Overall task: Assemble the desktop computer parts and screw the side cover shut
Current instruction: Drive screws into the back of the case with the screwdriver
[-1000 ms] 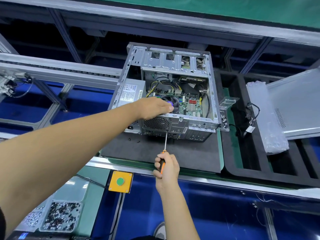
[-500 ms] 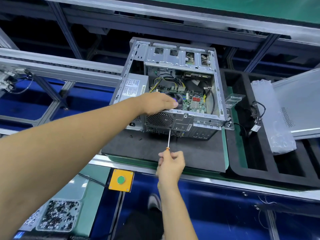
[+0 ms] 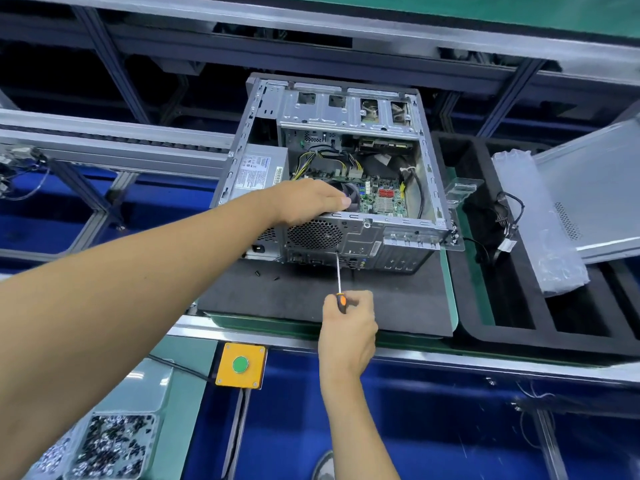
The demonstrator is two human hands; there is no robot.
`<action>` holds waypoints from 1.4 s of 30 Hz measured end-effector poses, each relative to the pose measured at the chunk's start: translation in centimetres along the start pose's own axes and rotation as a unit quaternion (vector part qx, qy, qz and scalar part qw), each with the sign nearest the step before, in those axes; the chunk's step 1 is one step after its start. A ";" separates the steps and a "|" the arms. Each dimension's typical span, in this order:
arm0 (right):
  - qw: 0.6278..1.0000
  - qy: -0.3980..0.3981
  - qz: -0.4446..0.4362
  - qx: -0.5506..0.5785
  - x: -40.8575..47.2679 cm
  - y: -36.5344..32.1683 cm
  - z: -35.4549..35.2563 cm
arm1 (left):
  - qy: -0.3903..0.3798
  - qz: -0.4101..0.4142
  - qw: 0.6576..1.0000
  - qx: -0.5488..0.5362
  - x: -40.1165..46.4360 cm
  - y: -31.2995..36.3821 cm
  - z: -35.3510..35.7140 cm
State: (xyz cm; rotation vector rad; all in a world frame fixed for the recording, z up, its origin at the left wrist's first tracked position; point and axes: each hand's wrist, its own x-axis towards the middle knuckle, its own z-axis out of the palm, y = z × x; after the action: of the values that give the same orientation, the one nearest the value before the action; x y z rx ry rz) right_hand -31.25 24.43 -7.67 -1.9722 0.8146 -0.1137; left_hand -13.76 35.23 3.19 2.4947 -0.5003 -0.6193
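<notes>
Fingers (image 3: 360, 306) of right hand (image 3: 348, 327) curled tight round screwdriver (image 3: 338, 271) at centre frame, left hand (image 3: 308, 199) laid flat, fingers straight, steadying open computer case (image 3: 346, 174) above: probably heavy, rigid sheet metal, sharp-edged, best held by frame rim

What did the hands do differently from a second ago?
The right hand shifted its grip on the screwdriver: a second ago more of the orange handle showed above the fist, now only the top peeks out, as if it is being turned. The tip stays at the back panel of the computer case. The left hand still rests on the case's top edge. The side cover still lies off to the right.
</notes>
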 end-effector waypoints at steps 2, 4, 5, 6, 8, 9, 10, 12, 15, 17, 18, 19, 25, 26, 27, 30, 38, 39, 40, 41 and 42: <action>0.999 0.000 -0.036 -0.001 0.0 0.2 0.4 | 0.004 0.008 1.000 -0.006 0.3 -0.3 0.1; 0.990 -0.050 0.027 0.131 0.3 0.2 0.6 | -0.001 0.012 1.000 -0.016 0.6 -0.6 0.2; 0.969 -0.085 0.089 0.214 0.4 0.1 0.7 | -0.003 0.014 1.000 -0.019 0.8 -0.8 0.3; 0.937 -0.123 0.149 0.290 0.5 0.0 0.6 | -0.003 0.017 1.000 -0.017 0.9 -0.9 0.3; 0.873 -0.185 0.224 0.391 0.5 -0.2 0.2 | -0.001 0.024 1.000 -0.017 0.9 -1.0 0.3; 0.845 -0.208 0.245 0.428 0.7 -0.2 0.0 | 0.001 0.028 0.999 -0.018 0.9 -0.9 0.3; 0.817 -0.226 0.265 0.459 0.8 -0.2 -0.2 | 0.001 0.028 0.999 -0.017 0.9 -0.9 0.3; 0.772 -0.257 0.299 0.499 1.2 0.2 -0.4 | -0.001 0.027 0.999 -0.017 0.7 -0.8 0.3; 0.762 -0.280 0.308 0.495 1.8 0.5 -0.9 | 0.001 0.021 1.000 -0.022 0.0 -0.3 0.2; 0.817 -0.261 0.277 0.433 2.0 0.6 -0.9 | 0.005 0.024 0.999 -0.025 -0.2 -0.1 0.2; 0.862 -0.233 0.243 0.380 1.9 0.6 -0.8 | 0.004 0.024 0.999 -0.025 -0.3 0.0 0.2; 0.909 -0.194 0.193 0.316 1.7 0.5 -0.7 | 0.004 0.023 0.999 -0.025 -0.5 0.1 0.2; 0.979 0.035 -0.132 -0.149 1.2 0.4 -0.2 | 0.012 0.030 0.999 -0.017 -0.4 0.1 0.2; 0.976 0.031 -0.151 -0.156 1.1 0.4 -0.1 | 0.009 0.030 0.999 -0.015 -0.2 -0.1 0.3; 0.985 0.007 -0.134 -0.106 1.1 0.4 0.1 | 0.011 0.031 0.999 -0.014 0.0 -0.1 0.3; 0.931 -0.175 0.139 0.289 2.1 -0.3 -0.3 | 0.010 0.038 0.999 -0.026 -0.1 0.0 0.3; 0.904 -0.145 0.192 0.353 0.6 -0.7 -0.2 | 0.006 0.038 0.999 -0.030 -0.7 0.3 0.2; 0.930 -0.106 0.151 0.318 0.1 -0.8 0.3 | 0.008 0.039 0.999 -0.035 -0.6 0.2 0.2; 0.954 -0.075 0.112 0.266 -0.4 -0.8 0.7 | 0.010 0.038 0.999 -0.037 -0.6 0.2 0.2; 0.977 -0.045 0.076 0.195 -0.7 -0.5 1.2 | 0.010 0.038 0.999 -0.036 -0.4 0.1 0.2; 0.992 -0.017 0.045 0.118 -0.8 -0.3 1.6 | 0.010 0.038 0.999 -0.030 -0.2 0.0 0.3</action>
State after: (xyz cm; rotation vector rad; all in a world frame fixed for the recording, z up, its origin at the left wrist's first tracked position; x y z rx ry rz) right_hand -31.12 26.19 -8.02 -1.7086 0.8272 -0.1174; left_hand -14.07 35.27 3.04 2.4110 -0.5588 -0.5720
